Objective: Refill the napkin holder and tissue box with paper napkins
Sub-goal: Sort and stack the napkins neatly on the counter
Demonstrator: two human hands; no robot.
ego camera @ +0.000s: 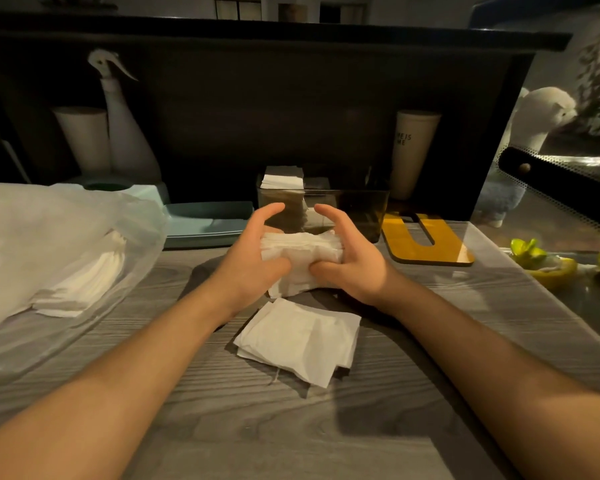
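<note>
Head view, looking down over a grey wood-grain counter [378, 403]. At centre, a thick stack of white paper napkins [300, 252], gripped from both sides: left hand [253, 261] curled round its left end with the thumb pressed into the near face, right hand [349, 259] curled round its right end with the thumb likewise tucked against the near face, forefingers of both arched over the top and not quite meeting. Stack raised off the counter, just in front of a clear smoky-walled tissue box [357, 209] standing against the dark back panel. Inside that box, at its left end, a small pile of folded napkins [282, 178] rising above the rim; whether anything fills the rest of it, cannot tell through the dark wall. On the counter, just nearer than the hands, a loose pile of flat napkins [300, 336], lying askew. To the left, a translucent plastic bag [42, 237] with more napkins [84, 285] showing through it. Beyond the bag, a pale green tray [201, 220], a white spray bottle [122, 119] and a white roll [82, 136] upright beside it. Right of the box, a tall cream cup [413, 150] and a flat yellow slotted lid [426, 242] lying on the counter. Far right, cut lime pieces [534, 252] and a white plush toy [537, 116].
</note>
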